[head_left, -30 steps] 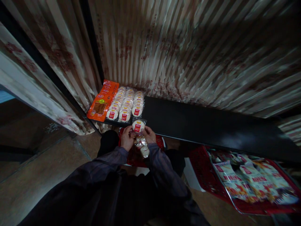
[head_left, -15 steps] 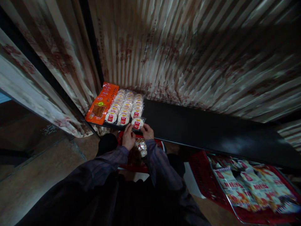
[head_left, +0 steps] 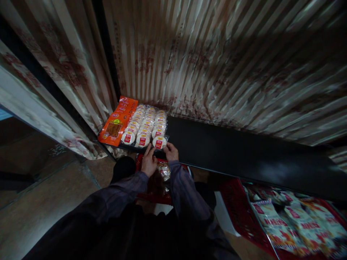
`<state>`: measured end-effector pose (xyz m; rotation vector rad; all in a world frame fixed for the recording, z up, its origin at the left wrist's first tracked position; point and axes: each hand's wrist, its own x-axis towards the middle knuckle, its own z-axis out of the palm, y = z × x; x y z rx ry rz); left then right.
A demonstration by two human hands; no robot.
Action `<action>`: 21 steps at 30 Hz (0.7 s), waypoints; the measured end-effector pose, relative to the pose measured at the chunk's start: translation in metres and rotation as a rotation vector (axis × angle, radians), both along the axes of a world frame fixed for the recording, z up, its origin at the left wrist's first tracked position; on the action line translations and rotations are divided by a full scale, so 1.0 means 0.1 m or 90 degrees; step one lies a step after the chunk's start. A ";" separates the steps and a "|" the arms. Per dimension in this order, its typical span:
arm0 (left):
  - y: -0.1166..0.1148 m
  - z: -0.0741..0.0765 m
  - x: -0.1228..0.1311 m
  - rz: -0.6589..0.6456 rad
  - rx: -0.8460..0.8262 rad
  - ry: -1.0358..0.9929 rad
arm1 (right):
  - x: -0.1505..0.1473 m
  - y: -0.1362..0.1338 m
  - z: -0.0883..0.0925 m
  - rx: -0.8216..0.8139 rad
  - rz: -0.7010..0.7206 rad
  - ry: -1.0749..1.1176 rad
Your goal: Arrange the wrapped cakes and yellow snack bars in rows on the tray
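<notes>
The left hand (head_left: 149, 162) comes in from the lower left, back of the hand up, forefinger and next finger stretched forward and a little apart, the thumb lower down toward the right. Its fingertips are at the near left edge of the front packet (head_left: 159, 142), a round white piece in clear film; whether they grip the film I cannot tell. That packet lies at the near end of the right-hand row (head_left: 158, 130), by the front edge of the black shelf (head_left: 217, 144). The right hand (head_left: 172, 152) has its wrist bent inward, fingers curled and close together, tips at the packet's right edge (pinching or merely touching, I cannot tell). Both forearms, in dark sleeves, reach forward over a red basket (head_left: 151, 198) with shiny wrapped pieces (head_left: 164, 170) inside.

As for print, the orange packet (head_left: 121, 119) at far left has a yellow-green oval, pinkish emblems and a picture or window of brown strips. Next to it, the left row (head_left: 128, 137) and middle row (head_left: 143, 140) show red square labels with pale characters, like the front packet's (all too small to read). Far right, white bags (head_left: 276, 220) in a second basket (head_left: 233, 198) have bold red characters, too blurred to make out.
</notes>
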<state>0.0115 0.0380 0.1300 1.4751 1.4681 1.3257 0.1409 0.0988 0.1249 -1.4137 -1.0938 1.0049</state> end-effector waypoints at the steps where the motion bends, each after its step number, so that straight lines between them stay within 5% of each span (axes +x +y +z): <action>1: 0.00 0.00 0.00 -0.001 0.002 -0.002 | 0.01 0.01 -0.01 -0.001 -0.002 -0.003; 21: 0.08 -0.03 0.01 -0.087 0.069 0.161 | -0.04 0.19 -0.01 -0.031 -0.006 -0.155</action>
